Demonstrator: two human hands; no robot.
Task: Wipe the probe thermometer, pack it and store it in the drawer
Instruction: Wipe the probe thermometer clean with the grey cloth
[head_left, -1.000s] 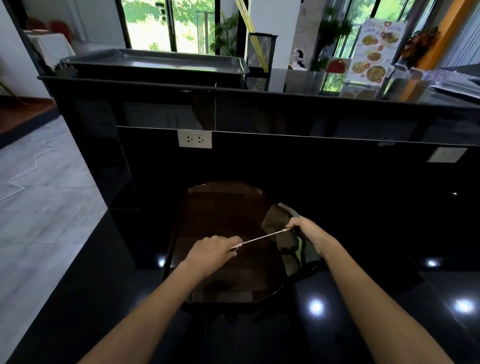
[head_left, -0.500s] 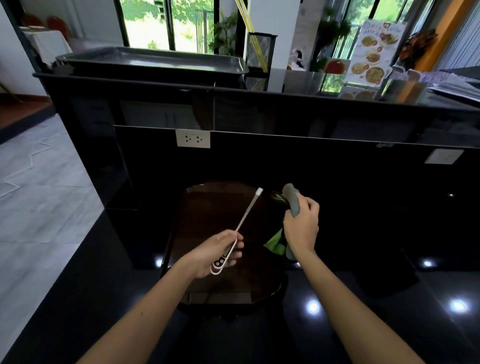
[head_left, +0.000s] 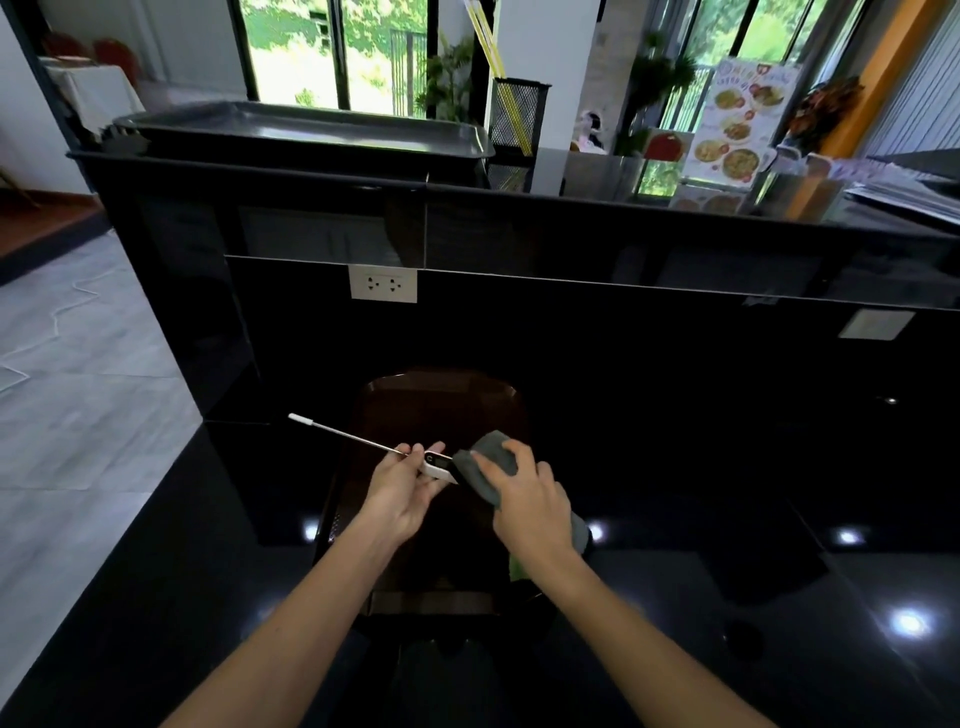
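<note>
A slim probe thermometer (head_left: 410, 456) is held above a dark brown tray (head_left: 441, 395) on a glossy black counter (head_left: 727, 597). Its thin, straight metal rod points far-left and ends in a small white tip; its flat white body carries a dark display. The left hand (head_left: 402, 493) pinches it where rod meets body. The right hand (head_left: 527, 501) grips a soft, folded grey cloth (head_left: 488, 460), pressed against the body's right end.
</note>
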